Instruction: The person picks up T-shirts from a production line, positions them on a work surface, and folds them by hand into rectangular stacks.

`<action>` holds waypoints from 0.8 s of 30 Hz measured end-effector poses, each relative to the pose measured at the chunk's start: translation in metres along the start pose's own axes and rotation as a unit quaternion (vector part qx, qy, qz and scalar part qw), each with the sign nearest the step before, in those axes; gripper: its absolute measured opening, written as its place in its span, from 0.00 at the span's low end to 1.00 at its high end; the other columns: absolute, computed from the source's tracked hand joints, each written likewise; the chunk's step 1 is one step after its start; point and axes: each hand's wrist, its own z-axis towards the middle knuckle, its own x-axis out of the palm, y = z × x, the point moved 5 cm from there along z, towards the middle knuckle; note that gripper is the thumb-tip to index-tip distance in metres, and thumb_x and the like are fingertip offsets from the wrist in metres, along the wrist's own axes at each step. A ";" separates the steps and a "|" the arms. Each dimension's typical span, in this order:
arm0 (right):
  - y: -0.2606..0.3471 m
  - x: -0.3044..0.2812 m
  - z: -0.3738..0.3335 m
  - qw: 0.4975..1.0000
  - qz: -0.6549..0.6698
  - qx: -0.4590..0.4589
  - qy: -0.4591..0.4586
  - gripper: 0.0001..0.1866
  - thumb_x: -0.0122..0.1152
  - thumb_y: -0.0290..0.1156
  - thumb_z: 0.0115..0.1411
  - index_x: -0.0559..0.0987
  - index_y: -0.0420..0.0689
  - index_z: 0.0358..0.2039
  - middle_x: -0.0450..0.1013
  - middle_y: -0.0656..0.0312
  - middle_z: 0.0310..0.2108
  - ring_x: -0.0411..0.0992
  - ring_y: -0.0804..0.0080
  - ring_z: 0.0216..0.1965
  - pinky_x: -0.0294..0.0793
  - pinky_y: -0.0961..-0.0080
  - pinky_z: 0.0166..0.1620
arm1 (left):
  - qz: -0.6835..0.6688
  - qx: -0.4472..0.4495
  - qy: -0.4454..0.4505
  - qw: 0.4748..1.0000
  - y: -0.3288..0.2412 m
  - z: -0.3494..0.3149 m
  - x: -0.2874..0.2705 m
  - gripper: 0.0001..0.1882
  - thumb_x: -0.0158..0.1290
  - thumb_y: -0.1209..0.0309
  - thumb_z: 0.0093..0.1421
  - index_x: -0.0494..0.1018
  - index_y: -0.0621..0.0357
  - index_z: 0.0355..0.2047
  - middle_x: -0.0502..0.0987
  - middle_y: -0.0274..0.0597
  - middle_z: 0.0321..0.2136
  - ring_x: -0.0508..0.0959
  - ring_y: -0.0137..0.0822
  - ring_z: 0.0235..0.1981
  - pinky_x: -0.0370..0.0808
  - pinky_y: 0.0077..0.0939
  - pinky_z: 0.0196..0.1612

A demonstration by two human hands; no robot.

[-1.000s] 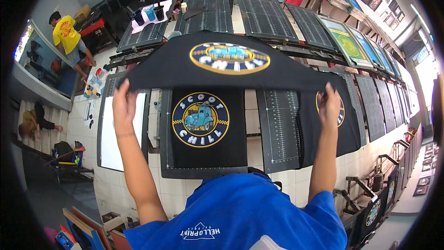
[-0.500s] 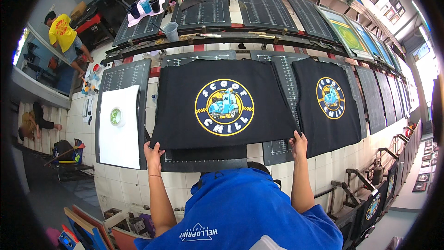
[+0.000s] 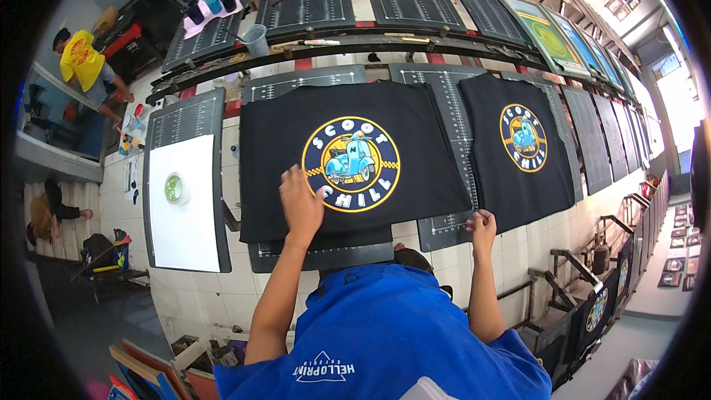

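Note:
A black fabric piece (image 3: 278,133) with a round blue scooter print (image 3: 351,164) lies over a dark gridded board (image 3: 348,255) in front of me. My left hand (image 3: 301,206) rests open on the cloth, fingers spread beside the lower left of the print. At the cloth's near right corner, my right hand (image 3: 483,231) has its fingers curled together; whether cloth is between them is hard to make out. Just right of that hand lies a second black fabric piece (image 3: 485,178) with the same print, on a neighbouring board.
A white sheet with a small tub of green stuff (image 3: 175,188) lies on the left board (image 3: 185,111). Beyond, a rail (image 3: 326,52) carries tools and a plastic cup (image 3: 255,41). Framed screens (image 3: 552,41) stand at right. A person in yellow (image 3: 85,59) bends at far left.
My left hand has let go of the cloth's near left corner and moved up and right onto its surface. My right hand stays near the right corner. The whole view has shifted slightly.

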 end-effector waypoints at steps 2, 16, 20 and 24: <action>-0.008 -0.009 -0.016 0.999 0.001 -0.012 0.045 0.11 0.55 0.31 0.67 0.74 0.40 0.46 0.76 0.61 0.36 0.76 0.75 0.32 0.78 0.78 0.30 | -0.005 0.064 0.013 0.998 -0.026 0.018 0.045 0.35 0.55 0.60 0.62 0.60 0.69 0.63 0.58 0.60 0.65 0.53 0.59 0.68 0.51 0.49 0.69; -0.248 -0.180 -0.162 0.924 -0.113 0.365 0.024 0.12 0.58 0.31 0.62 0.78 0.33 0.39 0.78 0.54 0.31 0.77 0.66 0.27 0.77 0.71 0.29 | 0.089 0.029 0.125 0.988 -0.075 -0.039 0.092 0.36 0.45 0.58 0.68 0.50 0.72 0.67 0.49 0.64 0.69 0.45 0.60 0.71 0.42 0.53 0.70; -0.304 -0.237 -0.150 0.914 -0.030 0.405 0.005 0.15 0.57 0.35 0.62 0.78 0.35 0.41 0.79 0.54 0.33 0.78 0.62 0.29 0.79 0.70 0.29 | 0.129 0.015 0.110 0.985 -0.107 -0.049 0.116 0.35 0.43 0.58 0.70 0.48 0.71 0.68 0.46 0.67 0.69 0.45 0.62 0.70 0.42 0.53 0.70; -0.366 -0.311 -0.103 0.918 0.016 0.394 -0.042 0.15 0.57 0.37 0.63 0.79 0.37 0.40 0.78 0.55 0.31 0.77 0.65 0.27 0.80 0.68 0.31 | 0.097 0.065 0.147 0.982 -0.209 -0.075 0.151 0.35 0.40 0.57 0.71 0.48 0.69 0.68 0.44 0.66 0.70 0.44 0.63 0.70 0.41 0.52 0.71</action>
